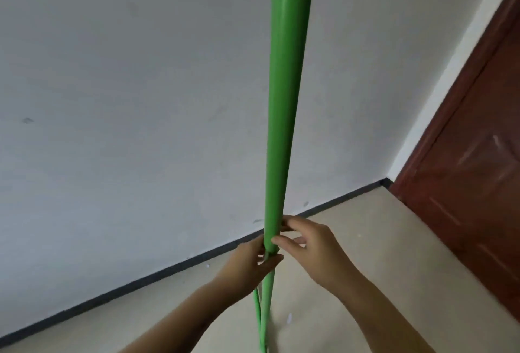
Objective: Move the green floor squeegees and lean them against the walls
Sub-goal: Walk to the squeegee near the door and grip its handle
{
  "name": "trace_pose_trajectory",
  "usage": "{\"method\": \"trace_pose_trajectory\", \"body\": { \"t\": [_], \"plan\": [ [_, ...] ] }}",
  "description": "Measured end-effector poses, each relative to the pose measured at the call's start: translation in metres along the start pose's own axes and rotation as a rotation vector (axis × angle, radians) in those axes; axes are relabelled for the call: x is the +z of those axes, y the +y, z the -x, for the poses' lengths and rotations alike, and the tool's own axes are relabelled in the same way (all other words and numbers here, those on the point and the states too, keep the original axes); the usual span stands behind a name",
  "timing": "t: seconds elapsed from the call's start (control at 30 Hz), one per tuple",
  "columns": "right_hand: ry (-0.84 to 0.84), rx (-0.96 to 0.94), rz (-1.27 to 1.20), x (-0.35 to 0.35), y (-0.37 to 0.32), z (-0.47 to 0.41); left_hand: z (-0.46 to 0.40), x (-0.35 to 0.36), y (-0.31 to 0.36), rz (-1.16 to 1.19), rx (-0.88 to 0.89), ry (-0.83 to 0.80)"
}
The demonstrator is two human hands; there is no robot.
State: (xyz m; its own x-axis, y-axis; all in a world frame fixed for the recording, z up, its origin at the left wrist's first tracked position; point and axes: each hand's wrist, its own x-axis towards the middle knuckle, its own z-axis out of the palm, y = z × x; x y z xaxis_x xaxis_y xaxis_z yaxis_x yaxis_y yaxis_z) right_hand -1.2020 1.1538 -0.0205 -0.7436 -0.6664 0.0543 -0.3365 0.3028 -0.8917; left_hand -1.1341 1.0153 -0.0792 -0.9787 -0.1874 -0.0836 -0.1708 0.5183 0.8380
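Observation:
A green squeegee handle (285,105) stands nearly upright in the middle of the view, running from the top edge down past my hands. Below my hands a second, thinner green pole (257,310) shows beside it. The squeegee heads are out of view. My left hand (250,261) wraps around the poles from the left, fingers closed on them. From the right, my right hand (306,243) touches the thick handle with thumb and fingertips, its fingers only loosely curled.
A white wall (126,99) with a dark baseboard (157,269) runs behind the poles. A reddish-brown door (475,167) stands at the right, meeting the wall at the corner. Beige floor (394,240) lies below.

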Motion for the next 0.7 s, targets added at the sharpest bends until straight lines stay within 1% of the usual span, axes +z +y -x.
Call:
{"method": "trace_pose_trajectory", "body": {
  "t": [0.1, 0.23, 0.3, 0.43, 0.53, 0.7],
  "plan": [
    [-0.176, -0.104, 0.032, -0.018, 0.001, -0.019, -0.004, 0.011, 0.005, 0.026, -0.106, 0.122],
    [-0.307, -0.177, 0.046, -0.028, 0.001, -0.051, -0.015, 0.01, 0.017, 0.024, -0.269, 0.313],
    [-0.331, -0.192, 0.058, -0.028, 0.0, -0.072, -0.027, 0.004, 0.022, 0.028, -0.312, 0.384],
    [-0.331, -0.191, 0.075, -0.024, -0.003, -0.114, -0.058, -0.013, 0.025, 0.023, -0.419, 0.461],
    [-0.336, -0.216, 0.102, -0.022, -0.004, -0.143, -0.082, -0.024, 0.026, -0.031, -0.439, 0.525],
    [-0.386, -0.281, 0.089, -0.021, -0.001, -0.189, -0.116, -0.03, 0.021, 0.006, -0.53, 0.653]
  ]
}}
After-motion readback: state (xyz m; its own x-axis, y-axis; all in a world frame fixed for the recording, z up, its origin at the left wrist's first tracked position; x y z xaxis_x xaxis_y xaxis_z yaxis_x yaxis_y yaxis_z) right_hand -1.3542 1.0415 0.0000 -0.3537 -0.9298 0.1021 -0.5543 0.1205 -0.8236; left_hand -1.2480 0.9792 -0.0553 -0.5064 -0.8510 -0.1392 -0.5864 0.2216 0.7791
